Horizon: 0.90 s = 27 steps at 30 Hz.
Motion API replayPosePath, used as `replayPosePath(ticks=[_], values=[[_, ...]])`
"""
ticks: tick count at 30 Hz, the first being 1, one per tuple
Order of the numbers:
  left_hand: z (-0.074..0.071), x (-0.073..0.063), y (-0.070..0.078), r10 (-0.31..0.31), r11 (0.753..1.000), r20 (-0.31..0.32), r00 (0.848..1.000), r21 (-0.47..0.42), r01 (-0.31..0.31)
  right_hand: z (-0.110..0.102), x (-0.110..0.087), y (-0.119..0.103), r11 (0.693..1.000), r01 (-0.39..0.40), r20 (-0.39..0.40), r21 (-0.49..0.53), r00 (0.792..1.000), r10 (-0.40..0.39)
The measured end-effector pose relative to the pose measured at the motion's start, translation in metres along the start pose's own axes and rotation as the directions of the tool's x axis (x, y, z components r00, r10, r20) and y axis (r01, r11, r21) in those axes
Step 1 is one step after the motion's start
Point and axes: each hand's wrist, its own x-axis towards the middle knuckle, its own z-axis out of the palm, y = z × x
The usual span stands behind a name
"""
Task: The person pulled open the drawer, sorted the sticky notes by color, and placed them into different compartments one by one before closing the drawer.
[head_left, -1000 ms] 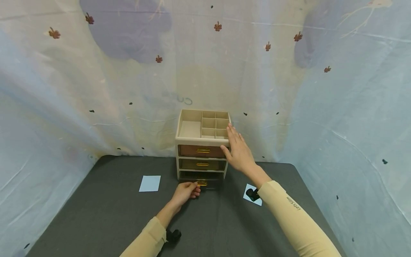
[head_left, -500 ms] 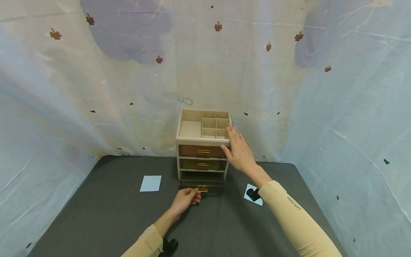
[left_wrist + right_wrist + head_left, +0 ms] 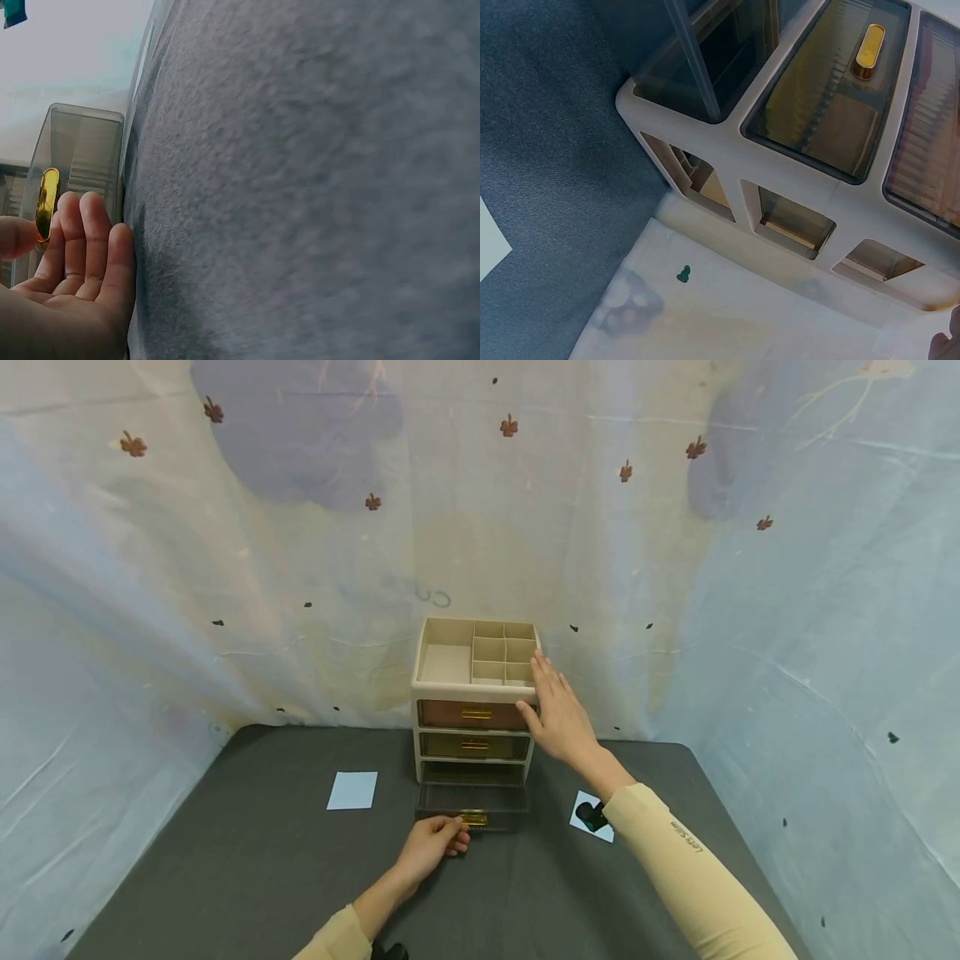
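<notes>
A cream drawer organizer [image 3: 476, 692] stands at the back of the table, its divided tray on top. Its clear bottom drawer [image 3: 450, 797] is pulled well out, while the brown top drawer [image 3: 438, 712] and the middle drawer [image 3: 438, 744] sit flush. My left hand [image 3: 426, 850] pinches the gold handle [image 3: 48, 196] of the bottom drawer between thumb and index finger, the other fingers loosely bent below. With fingers extended, my right hand [image 3: 561, 714] rests against the top right edge of the organizer. Only a bit of that hand shows at the right wrist view's corner.
A pale square paper [image 3: 352, 790] lies on the dark tabletop [image 3: 247, 852] left of the organizer. Another paper [image 3: 602, 833] lies at the right, partly covered by the black wrist camera [image 3: 591, 815]. Patterned curtain [image 3: 300, 543] hangs close behind the organizer.
The bottom drawer has slid farther out toward me, with my left hand drawing back on its handle. My right hand has stayed in place on the organizer's edge.
</notes>
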Motion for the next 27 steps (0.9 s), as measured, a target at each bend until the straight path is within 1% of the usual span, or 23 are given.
replayPosePath(ticks=[6, 13, 16, 22, 27], values=[[0.0, -0.006, -0.003, -0.009, 1.0, 0.013, 1.0, -0.009, 0.009, 0.0, 0.0, 0.0, 1.0, 0.003, -0.002, 0.0, 1.0, -0.003], [0.002, -0.015, -0.002, -0.006, 1.0, 0.012, 1.0, -0.026, 0.006, 0.0, 0.0, 0.0, 1.0, -0.008, 0.006, 0.003, 1.0, 0.008], [0.003, -0.017, -0.003, -0.002, 0.999, 0.011, 1.0, -0.032, 0.002, 0.001, 0.0, 0.001, 1.0, -0.007, 0.004, -0.001, 1.0, 0.007], [0.003, -0.019, -0.003, -0.023, 0.999, 0.019, 1.0, -0.041, 0.024, 0.004, 0.0, 0.002, 1.0, -0.003, 0.009, -0.007, 1.0, 0.003], [0.002, -0.018, -0.003, -0.013, 0.999, 0.029, 1.0, -0.04, 0.014, 0.002, 0.0, 0.001, 1.0, -0.008, 0.008, 0.002, 1.0, 0.008]])
